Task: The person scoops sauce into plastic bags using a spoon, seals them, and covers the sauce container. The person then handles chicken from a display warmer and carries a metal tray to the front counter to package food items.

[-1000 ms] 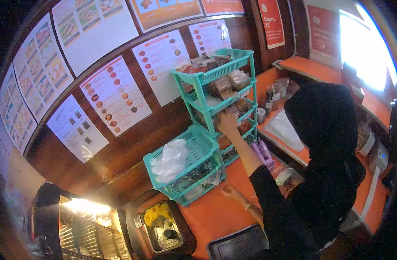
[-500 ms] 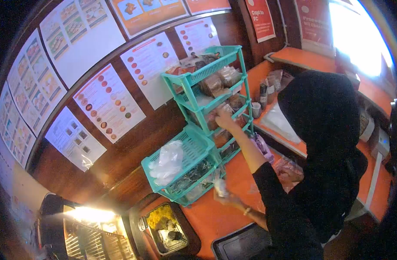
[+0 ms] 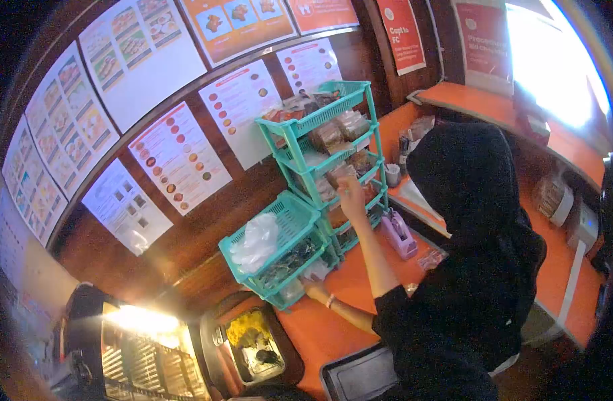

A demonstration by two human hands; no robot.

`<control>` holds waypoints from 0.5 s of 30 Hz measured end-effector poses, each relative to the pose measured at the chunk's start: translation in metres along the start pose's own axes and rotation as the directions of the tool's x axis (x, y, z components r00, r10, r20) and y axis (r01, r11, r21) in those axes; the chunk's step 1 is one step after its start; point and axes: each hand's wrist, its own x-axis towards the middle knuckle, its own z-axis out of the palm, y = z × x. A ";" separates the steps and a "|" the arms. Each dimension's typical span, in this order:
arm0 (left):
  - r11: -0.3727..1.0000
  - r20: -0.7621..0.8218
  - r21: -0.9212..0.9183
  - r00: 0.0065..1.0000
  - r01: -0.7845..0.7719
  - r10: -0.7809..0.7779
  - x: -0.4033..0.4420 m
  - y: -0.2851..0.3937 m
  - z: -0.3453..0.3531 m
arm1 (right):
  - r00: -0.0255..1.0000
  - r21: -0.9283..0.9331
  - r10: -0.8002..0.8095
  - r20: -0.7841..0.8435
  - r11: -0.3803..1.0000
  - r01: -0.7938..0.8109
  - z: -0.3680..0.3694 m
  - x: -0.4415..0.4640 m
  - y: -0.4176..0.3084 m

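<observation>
Neither my left hand nor my right hand shows. A co-worker in a black hooded top (image 3: 460, 267) leans over the orange counter (image 3: 326, 314). One of the co-worker's hands (image 3: 348, 197) is raised at a middle tier of the teal shelf rack (image 3: 310, 150), by packets (image 3: 340, 174). The other hand (image 3: 314, 289), with a band at the wrist, is low beside the stacked teal baskets (image 3: 273, 287), close to a pale item (image 3: 316, 269) too blurred to name. White plastic bags (image 3: 254, 244) lie in the top basket.
A lit warmer (image 3: 149, 347) stands at lower left, beside a metal tray of yellow food (image 3: 250, 329). A dark tray (image 3: 360, 375) is at the counter's front. A purple tape dispenser (image 3: 399, 234) stands right of the rack. Printed sheets (image 3: 179, 157) cover the wall.
The co-worker's lower hand has moved left to the stacked baskets. The raised hand stays at the rack. The co-worker's head and body have shifted left, and the view has moved slightly.
</observation>
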 end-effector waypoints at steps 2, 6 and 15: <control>0.931 -0.040 0.000 0.930 0.365 -0.365 -0.007 -0.006 0.012 | 0.994 0.088 0.099 -0.037 0.991 -0.096 -0.014 -0.023 -0.018; 0.516 -0.403 -0.032 0.461 0.856 -0.790 -0.035 -0.082 0.068 | 0.956 0.245 0.278 0.097 0.924 -0.294 -0.055 -0.095 -0.114; -0.067 -0.575 0.603 0.375 0.795 -0.727 -0.203 -0.224 0.211 | 0.439 -0.030 0.334 0.834 0.822 -0.569 -0.187 -0.260 -0.214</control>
